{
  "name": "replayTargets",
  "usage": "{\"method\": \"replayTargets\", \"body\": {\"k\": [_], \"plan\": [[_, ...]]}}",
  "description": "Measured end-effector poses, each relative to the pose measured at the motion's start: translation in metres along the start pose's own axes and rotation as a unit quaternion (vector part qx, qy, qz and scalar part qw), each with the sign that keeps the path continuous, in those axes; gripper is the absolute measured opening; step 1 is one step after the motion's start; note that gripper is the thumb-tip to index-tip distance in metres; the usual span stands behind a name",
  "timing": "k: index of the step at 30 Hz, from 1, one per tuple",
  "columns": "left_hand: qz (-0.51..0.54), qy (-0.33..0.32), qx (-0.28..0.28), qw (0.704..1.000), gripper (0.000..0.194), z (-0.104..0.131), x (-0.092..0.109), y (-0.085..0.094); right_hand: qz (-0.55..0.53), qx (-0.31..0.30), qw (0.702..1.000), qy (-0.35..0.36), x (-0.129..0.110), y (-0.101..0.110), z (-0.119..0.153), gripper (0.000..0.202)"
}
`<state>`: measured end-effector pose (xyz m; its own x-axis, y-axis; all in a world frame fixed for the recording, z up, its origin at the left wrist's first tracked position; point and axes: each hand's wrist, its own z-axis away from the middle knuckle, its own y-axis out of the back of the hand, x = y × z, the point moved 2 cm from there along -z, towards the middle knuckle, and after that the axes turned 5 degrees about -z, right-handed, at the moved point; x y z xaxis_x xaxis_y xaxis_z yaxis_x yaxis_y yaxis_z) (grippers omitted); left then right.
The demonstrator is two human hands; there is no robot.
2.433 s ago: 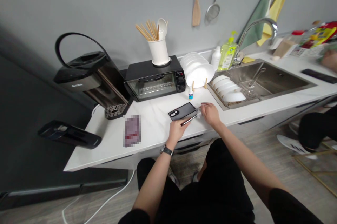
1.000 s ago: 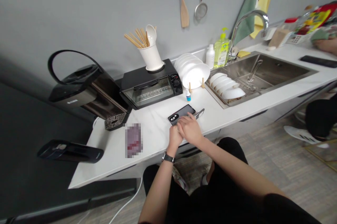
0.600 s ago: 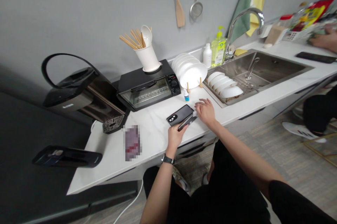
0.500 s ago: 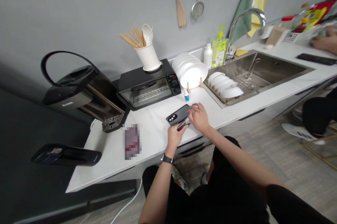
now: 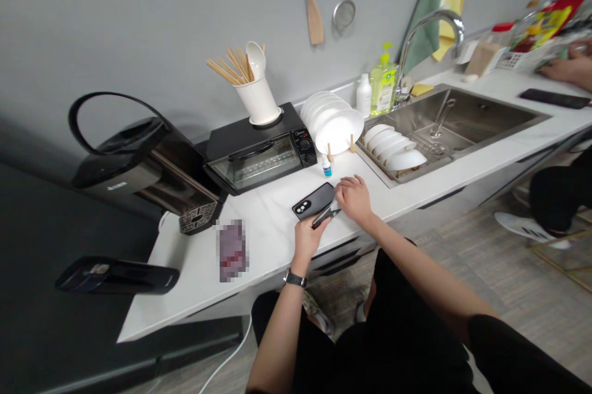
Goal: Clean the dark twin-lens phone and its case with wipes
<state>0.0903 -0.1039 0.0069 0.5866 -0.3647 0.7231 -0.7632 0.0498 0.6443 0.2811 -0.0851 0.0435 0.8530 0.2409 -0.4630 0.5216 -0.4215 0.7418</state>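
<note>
My left hand (image 5: pixel 309 238), with a watch on the wrist, is closed round a slim dark object with a pale grey end (image 5: pixel 322 216); its exact kind is unclear. Bent fingers of my right hand (image 5: pixel 354 200) come together by the far end of that object, and whatever they pinch is hidden. Just beyond both hands lies a dark phone (image 5: pixel 312 201), its back with the camera lenses facing up. A small white bottle with a blue label (image 5: pixel 327 167) stands behind the phone.
Behind are a black toaster oven (image 5: pixel 263 156), racked white plates (image 5: pixel 337 129) and a sink (image 5: pixel 499 113) holding bowls. To the left stand a black drink machine (image 5: pixel 148 160) and a pixelated item (image 5: pixel 232 252). Another person's hand (image 5: pixel 567 70) is at the far right.
My right hand has shifted slightly right, away from the left, and more of the grey end shows between them. My left hand keeps its hold; the view has tilted a little.
</note>
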Motion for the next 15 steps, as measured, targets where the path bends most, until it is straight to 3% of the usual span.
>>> {"method": "replayTargets", "body": {"k": [4, 7, 10, 13, 15], "plan": [[-0.05, 0.005, 0.008, 0.999, 0.02, -0.001, -0.006, 0.001, -0.044, -0.053, 0.99, 0.12, -0.068, -0.025, 0.027, 0.026], [-0.063, 0.008, 0.007, 0.998, 0.016, 0.001, -0.008, 0.002, -0.054, -0.079, 0.982, 0.164, -0.087, -0.031, 0.039, 0.025], [-0.063, 0.004, -0.001, 0.998, 0.022, 0.004, -0.004, 0.002, -0.028, -0.092, 0.989, 0.109, -0.054, -0.02, 0.027, 0.028], [-0.019, -0.015, 0.004, 1.0, 0.022, 0.005, 0.003, 0.001, -0.006, -0.051, 0.998, 0.023, -0.006, -0.003, 0.008, 0.039], [0.01, -0.024, 0.024, 0.999, 0.025, 0.005, 0.009, 0.0, -0.001, -0.025, 1.0, -0.017, 0.012, 0.004, 0.002, 0.043]]}}
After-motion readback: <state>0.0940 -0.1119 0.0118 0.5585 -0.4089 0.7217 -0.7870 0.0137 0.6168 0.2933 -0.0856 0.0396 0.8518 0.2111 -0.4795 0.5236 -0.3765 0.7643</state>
